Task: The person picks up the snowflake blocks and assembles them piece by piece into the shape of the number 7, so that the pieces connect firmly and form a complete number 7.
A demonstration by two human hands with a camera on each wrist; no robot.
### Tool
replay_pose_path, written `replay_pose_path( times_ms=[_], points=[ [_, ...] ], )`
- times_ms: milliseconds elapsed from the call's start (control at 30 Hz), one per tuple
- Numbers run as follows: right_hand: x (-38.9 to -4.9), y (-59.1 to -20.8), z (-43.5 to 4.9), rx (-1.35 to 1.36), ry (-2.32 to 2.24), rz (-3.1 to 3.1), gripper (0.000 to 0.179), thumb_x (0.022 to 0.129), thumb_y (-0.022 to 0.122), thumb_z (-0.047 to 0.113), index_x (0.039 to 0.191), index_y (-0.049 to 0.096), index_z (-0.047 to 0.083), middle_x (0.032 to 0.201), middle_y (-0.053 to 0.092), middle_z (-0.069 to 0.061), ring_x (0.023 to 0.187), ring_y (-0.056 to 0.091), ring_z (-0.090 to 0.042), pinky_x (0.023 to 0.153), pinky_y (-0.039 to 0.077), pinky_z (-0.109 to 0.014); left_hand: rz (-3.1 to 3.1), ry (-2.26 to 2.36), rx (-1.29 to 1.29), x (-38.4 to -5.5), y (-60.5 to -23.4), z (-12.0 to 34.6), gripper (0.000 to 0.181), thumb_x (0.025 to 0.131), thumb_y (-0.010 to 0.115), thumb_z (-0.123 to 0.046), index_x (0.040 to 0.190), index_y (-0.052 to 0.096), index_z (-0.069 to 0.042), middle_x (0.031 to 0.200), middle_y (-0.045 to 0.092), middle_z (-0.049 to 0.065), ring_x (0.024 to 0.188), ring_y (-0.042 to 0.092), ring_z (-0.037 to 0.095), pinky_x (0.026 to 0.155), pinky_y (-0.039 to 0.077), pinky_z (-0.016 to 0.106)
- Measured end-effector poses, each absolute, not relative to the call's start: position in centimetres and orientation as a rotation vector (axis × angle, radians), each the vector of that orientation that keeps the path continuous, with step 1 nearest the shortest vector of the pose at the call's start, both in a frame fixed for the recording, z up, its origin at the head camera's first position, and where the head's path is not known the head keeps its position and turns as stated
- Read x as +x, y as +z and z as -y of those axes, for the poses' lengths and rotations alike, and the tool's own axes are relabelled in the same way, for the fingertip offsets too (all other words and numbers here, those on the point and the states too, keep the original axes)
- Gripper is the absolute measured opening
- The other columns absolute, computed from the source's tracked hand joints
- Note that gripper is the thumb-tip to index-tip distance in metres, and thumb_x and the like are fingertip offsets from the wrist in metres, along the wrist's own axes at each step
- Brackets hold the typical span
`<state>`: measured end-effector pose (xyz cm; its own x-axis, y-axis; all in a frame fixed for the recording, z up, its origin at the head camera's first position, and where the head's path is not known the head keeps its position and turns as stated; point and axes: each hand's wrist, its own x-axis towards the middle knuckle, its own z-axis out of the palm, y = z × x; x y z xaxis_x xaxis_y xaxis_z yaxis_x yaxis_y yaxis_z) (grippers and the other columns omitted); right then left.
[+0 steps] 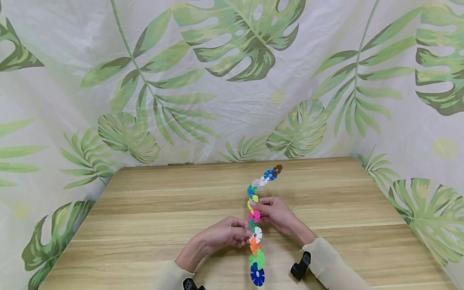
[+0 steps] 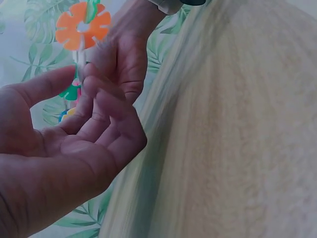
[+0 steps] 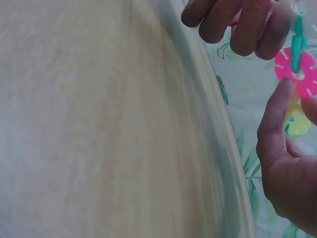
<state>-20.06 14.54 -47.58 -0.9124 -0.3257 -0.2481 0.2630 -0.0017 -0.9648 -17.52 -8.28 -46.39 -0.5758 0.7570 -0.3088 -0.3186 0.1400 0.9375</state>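
Note:
A chain of colourful notched plastic discs [image 1: 257,274], slotted into one another, runs away from me in the head view, from a dark blue disc at the near end to a brown disc [image 1: 278,169] at the far end. My left hand [image 1: 226,233] pinches the chain between thumb and fingers near a white disc [image 1: 258,233], just beyond an orange disc [image 2: 83,26]. Farther along, the right hand [image 1: 277,213] grips it between thumb and finger by the yellow disc [image 1: 250,206] and pink disc [image 3: 297,72]. In the right wrist view, curled left fingers show above the right hand.
Under the hands lies a wood-grain table [image 1: 152,201]. Leaf-patterned cloth [image 1: 232,100] hangs behind and beside it. Black wrist cameras [image 1: 301,266] sit on both pale sleeves [image 1: 333,262].

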Motion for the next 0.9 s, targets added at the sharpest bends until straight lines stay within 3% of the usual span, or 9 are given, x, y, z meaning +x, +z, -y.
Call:
replay_pose_path(
  times_ms=[300, 567, 733, 900],
  points=[
    [-19.7, -47.1, -14.3, -0.022, -1.994, -1.850, 0.022, 0.095, 0.079, 0.027, 0.096, 0.073, 0.006, 0.080, 0.073, 0.002, 0.068, 0.067, -0.009, 0.066, 0.059, -0.025, -1.501, 1.575, 0.448, -17.7, -46.2, 8.5, 0.010, 0.104, 0.061, -0.017, 0.103, 0.069, -0.012, 0.092, 0.069, -0.003, 0.080, 0.059, 0.009, 0.077, 0.052, 0.023],
    [-19.4, -46.8, -14.0, 0.032, -2.009, -1.893, 0.019, 0.092, 0.082, 0.021, 0.089, 0.068, 0.007, 0.077, 0.069, 0.003, 0.061, 0.062, -0.007, 0.061, 0.057, -0.024, -1.722, 1.577, 0.391, -19.3, -45.5, 9.5, 0.028, 0.103, 0.056, -0.013, 0.118, 0.070, 0.006, 0.094, 0.070, 0.003, 0.084, 0.060, 0.012, 0.080, 0.052, 0.024],
    [-19.0, -46.6, -13.6, 0.054, -1.981, -1.955, 0.026, 0.089, 0.084, 0.018, 0.090, 0.061, 0.005, 0.077, 0.071, 0.001, 0.058, 0.062, -0.007, 0.058, 0.055, -0.022, -1.919, 1.612, 0.324, -21.3, -43.9, 10.3, 0.039, 0.104, 0.052, -0.016, 0.133, 0.064, 0.007, 0.098, 0.068, 0.005, 0.085, 0.058, 0.014, 0.081, 0.050, 0.028],
    [-18.9, -46.5, -13.3, 0.073, -1.952, -1.993, 0.026, 0.091, 0.082, 0.014, 0.092, 0.058, 0.004, 0.074, 0.069, -0.001, 0.058, 0.062, -0.006, 0.055, 0.053, -0.019, -2.025, 1.738, 0.206, -23.0, -41.9, 10.7, 0.040, 0.111, 0.050, -0.030, 0.133, 0.063, 0.001, 0.102, 0.066, 0.006, 0.084, 0.060, 0.014, 0.078, 0.052, 0.026]
  ],
)
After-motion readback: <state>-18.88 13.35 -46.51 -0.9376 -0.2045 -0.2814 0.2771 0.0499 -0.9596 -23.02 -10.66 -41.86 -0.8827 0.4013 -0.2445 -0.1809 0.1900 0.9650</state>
